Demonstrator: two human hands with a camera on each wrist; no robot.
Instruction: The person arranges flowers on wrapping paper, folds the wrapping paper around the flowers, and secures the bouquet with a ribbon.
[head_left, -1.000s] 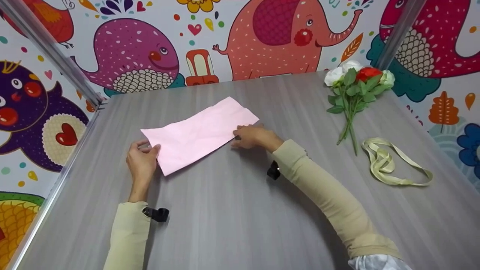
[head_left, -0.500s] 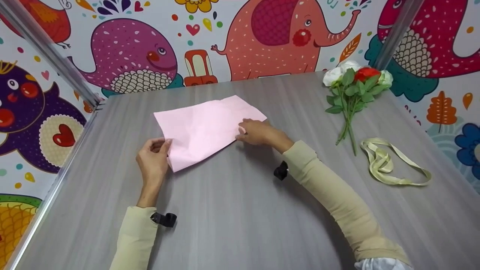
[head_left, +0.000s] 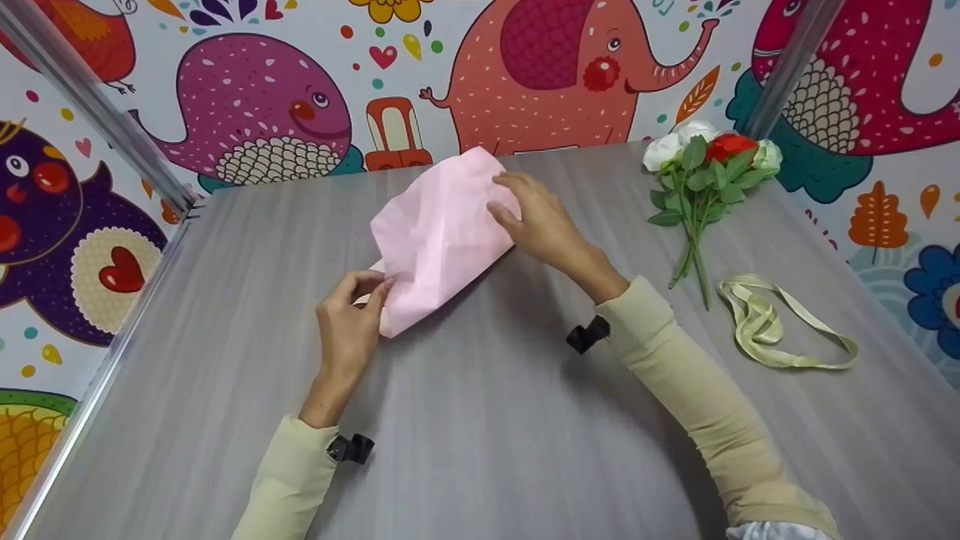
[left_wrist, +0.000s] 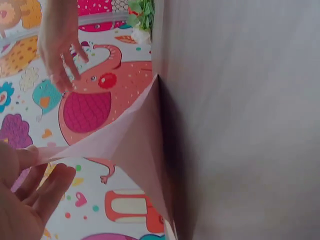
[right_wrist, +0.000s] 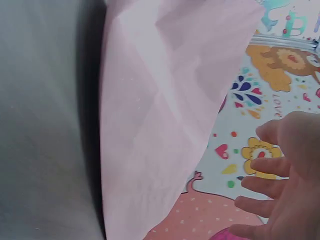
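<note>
A sheet of pink wrapping paper [head_left: 450, 232] stands partly raised and bent over the table. My left hand [head_left: 349, 322] pinches its left edge between thumb and fingers; the left wrist view shows the paper [left_wrist: 130, 137] gathered to a narrow fold at that thumb. Over the paper's right side, my right hand [head_left: 551, 229] has its fingers spread. In the right wrist view that hand [right_wrist: 285, 185] is apart from the paper [right_wrist: 150, 115], its fingers loosely extended and holding nothing.
A bunch of artificial roses [head_left: 701, 180], white and red with green stems, lies at the back right of the grey table [head_left: 465, 435]. A pale green ribbon [head_left: 757, 330] is loosely looped in front of it. Patterned wall panels [head_left: 555, 75] border the table.
The left hand has moved right, bringing the paper's left edge inward so it lifts and bends. My right hand has let go of the near edge and risen, its fingers spreading.
</note>
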